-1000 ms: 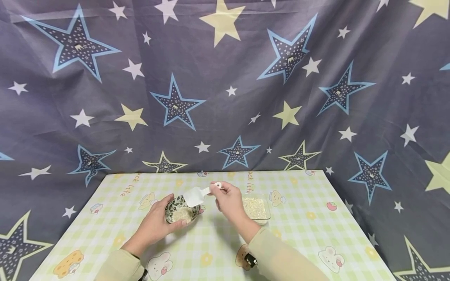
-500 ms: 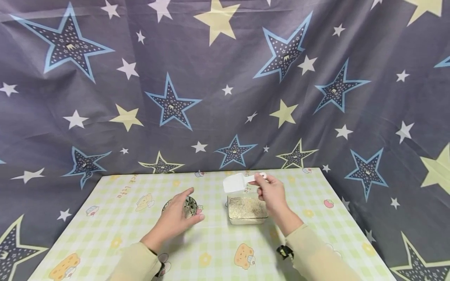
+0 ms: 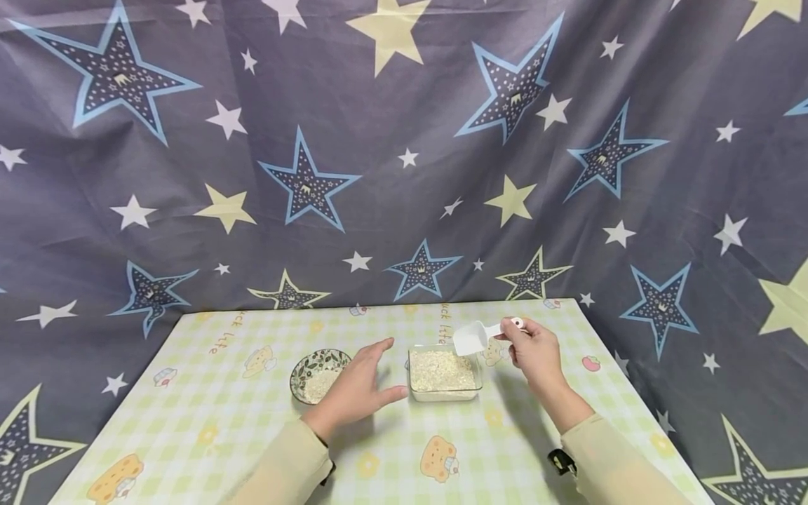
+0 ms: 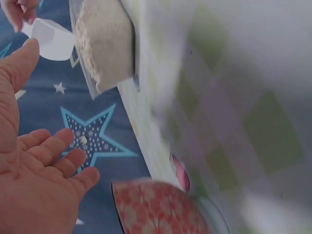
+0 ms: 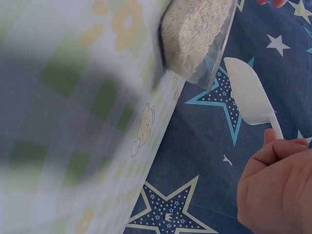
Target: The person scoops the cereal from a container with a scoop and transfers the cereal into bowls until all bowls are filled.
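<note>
The right grip (image 3: 535,351) pinches the slim handle (image 3: 494,331) of a smooth white scoop (image 3: 470,339); left of it, a clear rectangular box (image 3: 445,397) holds coarse pale flakes (image 3: 442,370). The left grip (image 3: 356,387), spread and holding nothing, has a round leaf-patterned bowl (image 3: 307,366) to its left.

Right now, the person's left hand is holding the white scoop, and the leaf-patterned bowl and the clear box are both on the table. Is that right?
Not quite: the head view shows the right hand holding the white scoop, not the left hand. The leaf-patterned bowl and the clear box are both on the table.
</note>
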Available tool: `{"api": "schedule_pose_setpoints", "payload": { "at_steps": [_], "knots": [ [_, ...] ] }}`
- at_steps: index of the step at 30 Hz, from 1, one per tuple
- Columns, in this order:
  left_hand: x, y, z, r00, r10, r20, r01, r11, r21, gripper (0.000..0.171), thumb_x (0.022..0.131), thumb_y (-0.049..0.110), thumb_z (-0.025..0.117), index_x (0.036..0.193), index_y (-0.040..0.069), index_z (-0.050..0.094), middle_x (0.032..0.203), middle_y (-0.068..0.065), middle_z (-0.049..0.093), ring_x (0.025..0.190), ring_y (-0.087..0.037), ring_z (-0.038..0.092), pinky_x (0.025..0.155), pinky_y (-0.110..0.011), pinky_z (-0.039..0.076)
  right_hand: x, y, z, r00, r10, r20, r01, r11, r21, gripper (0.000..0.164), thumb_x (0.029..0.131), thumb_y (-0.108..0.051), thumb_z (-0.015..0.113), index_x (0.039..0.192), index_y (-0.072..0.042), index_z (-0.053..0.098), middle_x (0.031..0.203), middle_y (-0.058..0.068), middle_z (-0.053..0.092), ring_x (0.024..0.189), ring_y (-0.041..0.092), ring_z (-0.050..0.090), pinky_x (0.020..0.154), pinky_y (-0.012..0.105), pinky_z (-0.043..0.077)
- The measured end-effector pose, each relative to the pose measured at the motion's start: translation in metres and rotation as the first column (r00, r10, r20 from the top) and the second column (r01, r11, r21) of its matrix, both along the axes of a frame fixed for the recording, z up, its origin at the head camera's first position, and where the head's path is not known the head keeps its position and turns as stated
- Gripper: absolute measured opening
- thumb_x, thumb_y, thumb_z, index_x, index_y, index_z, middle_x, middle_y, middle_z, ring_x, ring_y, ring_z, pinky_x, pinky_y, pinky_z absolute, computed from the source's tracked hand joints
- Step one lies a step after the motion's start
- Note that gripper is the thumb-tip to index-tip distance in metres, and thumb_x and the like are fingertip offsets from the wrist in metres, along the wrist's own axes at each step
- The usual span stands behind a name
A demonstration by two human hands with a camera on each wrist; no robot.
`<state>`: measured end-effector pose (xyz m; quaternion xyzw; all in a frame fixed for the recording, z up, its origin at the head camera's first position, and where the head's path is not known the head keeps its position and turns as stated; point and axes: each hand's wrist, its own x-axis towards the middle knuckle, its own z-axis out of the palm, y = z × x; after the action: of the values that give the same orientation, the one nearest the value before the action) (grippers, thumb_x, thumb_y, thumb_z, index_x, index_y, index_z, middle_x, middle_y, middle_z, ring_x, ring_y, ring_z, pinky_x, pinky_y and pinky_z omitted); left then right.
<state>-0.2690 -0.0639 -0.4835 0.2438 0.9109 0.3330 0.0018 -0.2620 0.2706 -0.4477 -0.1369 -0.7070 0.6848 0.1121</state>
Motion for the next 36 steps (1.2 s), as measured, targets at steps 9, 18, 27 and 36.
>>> {"api": "schedule_pose_setpoints", "payload": {
  "at_steps": [9,18,27,36],
  "knots": [
    [-0.001,0.018,-0.006,1.0,-0.021,0.007,0.021,1.0,-0.018,0.098,0.091,0.047,0.085,0.165,0.005,0.037,0.167,-0.017,0.046,0.155,-0.04,0.044,0.126,-0.059,0.041,0.002,0.005,-0.005,0.998,0.034,-0.054,-0.025,0.985,0.172,0.027,0.104,-0.022,0.071,0.114,0.003,0.074,0.073,-0.011,0.077,0.05,0.003,0.047,0.045,0.017,0.035],
    [-0.005,0.026,-0.014,0.999,0.002,0.041,0.001,0.997,-0.072,0.1,0.091,0.052,0.083,0.168,0.011,0.034,0.169,-0.013,0.044,0.156,-0.038,0.043,0.126,-0.065,0.038,0.005,-0.001,-0.003,0.985,0.104,-0.141,-0.03,0.893,0.449,0.02,0.103,-0.017,0.072,0.111,0.0,0.079,0.089,0.02,0.081,0.051,0.003,0.054,0.047,0.019,0.045],
    [-0.007,0.03,-0.019,0.996,0.034,0.086,-0.026,0.996,-0.088,0.1,0.091,0.055,0.082,0.168,0.015,0.034,0.17,-0.012,0.044,0.156,-0.037,0.042,0.115,-0.087,0.029,0.007,-0.01,-0.005,0.958,0.194,-0.211,-0.03,0.801,0.598,0.014,0.102,-0.015,0.073,0.104,-0.004,0.081,0.083,0.012,0.081,0.06,-0.002,0.059,0.05,0.019,0.046],
    [-0.009,0.031,-0.021,0.996,0.024,0.091,-0.018,0.997,-0.071,0.1,0.091,0.055,0.082,0.169,0.015,0.033,0.169,-0.016,0.044,0.155,-0.039,0.044,0.119,-0.08,0.034,0.009,-0.014,-0.004,0.961,0.219,-0.168,-0.062,0.766,0.64,0.014,0.102,-0.018,0.073,0.104,-0.006,0.081,0.081,0.008,0.081,0.058,0.001,0.059,0.05,0.02,0.043]
  ]
}}
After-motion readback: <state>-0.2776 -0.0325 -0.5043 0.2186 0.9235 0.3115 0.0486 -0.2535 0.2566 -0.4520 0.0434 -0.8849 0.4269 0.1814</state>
